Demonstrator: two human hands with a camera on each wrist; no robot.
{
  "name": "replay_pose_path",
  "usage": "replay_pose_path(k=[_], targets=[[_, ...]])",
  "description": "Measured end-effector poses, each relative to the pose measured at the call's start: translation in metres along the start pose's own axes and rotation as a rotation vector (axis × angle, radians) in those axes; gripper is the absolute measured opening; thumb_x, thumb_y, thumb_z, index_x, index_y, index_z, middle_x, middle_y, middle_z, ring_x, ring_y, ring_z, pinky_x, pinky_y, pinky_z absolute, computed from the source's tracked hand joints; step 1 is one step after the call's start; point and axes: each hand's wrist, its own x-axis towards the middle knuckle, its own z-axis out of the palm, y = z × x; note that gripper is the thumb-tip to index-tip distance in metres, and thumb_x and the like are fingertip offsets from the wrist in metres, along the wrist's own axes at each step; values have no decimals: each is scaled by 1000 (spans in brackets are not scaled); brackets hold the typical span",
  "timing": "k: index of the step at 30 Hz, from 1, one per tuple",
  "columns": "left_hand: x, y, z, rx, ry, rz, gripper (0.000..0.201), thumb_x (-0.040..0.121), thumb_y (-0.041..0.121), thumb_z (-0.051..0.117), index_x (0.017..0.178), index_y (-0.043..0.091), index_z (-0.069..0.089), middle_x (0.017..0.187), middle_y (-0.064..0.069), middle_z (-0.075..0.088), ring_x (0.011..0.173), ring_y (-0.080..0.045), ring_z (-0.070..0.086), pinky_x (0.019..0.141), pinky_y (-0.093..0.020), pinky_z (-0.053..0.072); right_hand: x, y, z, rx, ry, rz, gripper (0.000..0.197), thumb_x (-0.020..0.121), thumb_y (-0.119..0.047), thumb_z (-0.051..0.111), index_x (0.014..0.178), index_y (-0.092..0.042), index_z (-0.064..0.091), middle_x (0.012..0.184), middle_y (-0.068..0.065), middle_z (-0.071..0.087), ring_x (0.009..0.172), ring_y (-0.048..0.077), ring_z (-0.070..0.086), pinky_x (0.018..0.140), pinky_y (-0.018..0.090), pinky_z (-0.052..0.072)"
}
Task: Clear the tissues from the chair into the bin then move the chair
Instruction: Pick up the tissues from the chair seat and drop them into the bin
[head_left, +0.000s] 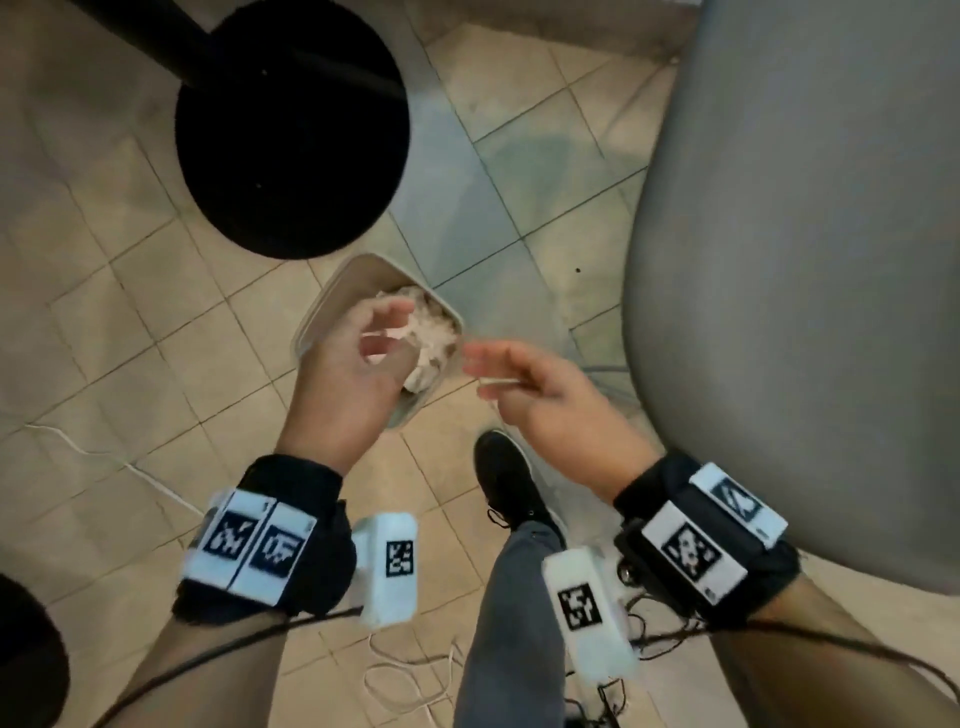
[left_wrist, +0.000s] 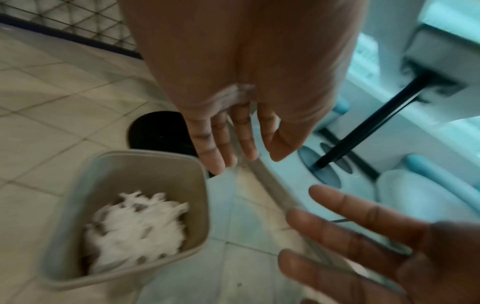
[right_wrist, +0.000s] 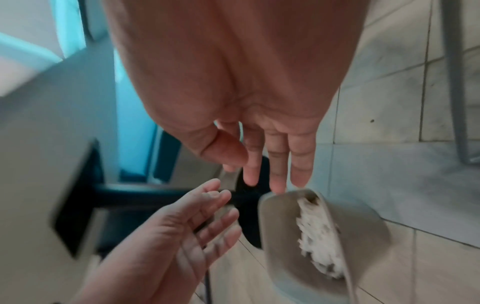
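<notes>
A small beige bin (head_left: 332, 291) (left_wrist: 145, 164) (right_wrist: 275, 222) stands on the tiled floor with crumpled white tissues (head_left: 434, 332) (left_wrist: 135, 224) (right_wrist: 317, 236) inside. My left hand (head_left: 374, 338) (left_wrist: 233, 148) (right_wrist: 207, 218) hovers just above the bin with its fingers relaxed and nothing in them. My right hand (head_left: 498, 364) (right_wrist: 267, 170) (left_wrist: 350, 242) hangs beside the bin's right rim, fingers straight, also holding nothing. The grey chair seat (head_left: 805, 260) fills the right side of the head view, and no tissue shows on it.
A black round table base (head_left: 291, 130) with its post lies just beyond the bin. My black shoe (head_left: 506, 478) stands right below the bin. White cables (head_left: 130, 467) trail over the floor at left and near my feet.
</notes>
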Motion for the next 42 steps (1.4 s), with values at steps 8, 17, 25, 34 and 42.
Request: replay_pose_path(k=[8,17,25,34,42], targets=[[-63,176,65,-54,-219,301,25,92,20,65,111,36,66,108,15,68,95,-3,64,78,-18,53,-159,-43,-123,143,553,-191,40,86,3,48,106,-25,69,104,0,73,96,16,69,84,26,53],[-68,273,240,353,-568,614,35,88,24,66,121,33,60,117,14,47,95,-8,56,87,-33,52,-214,-9,-267,-96,1210,-34,39,84,-8,58,115,-31,62,125,-7,50,106,6,55,82,12,45],[-56,272,358,811,-667,716,40,90,27,62,129,29,54,126,2,47,104,-24,58,87,-39,50,-188,22,-329,-227,1107,177,73,76,-17,67,143,-31,41,151,-1,28,131,24,44,103,29,35],[-30,275,342,753,-481,681,20,88,26,51,99,19,66,90,2,58,83,-23,59,71,-34,48,-161,29,-345,-310,1202,176,61,80,-6,63,137,-25,52,132,9,50,117,33,52,96,40,44],[-18,341,361,657,-422,709,42,90,20,52,129,31,45,75,3,59,68,-18,60,68,-38,54,-162,33,-345,-108,1230,174,28,84,-40,64,86,-13,71,95,11,68,88,32,62,74,33,48]])
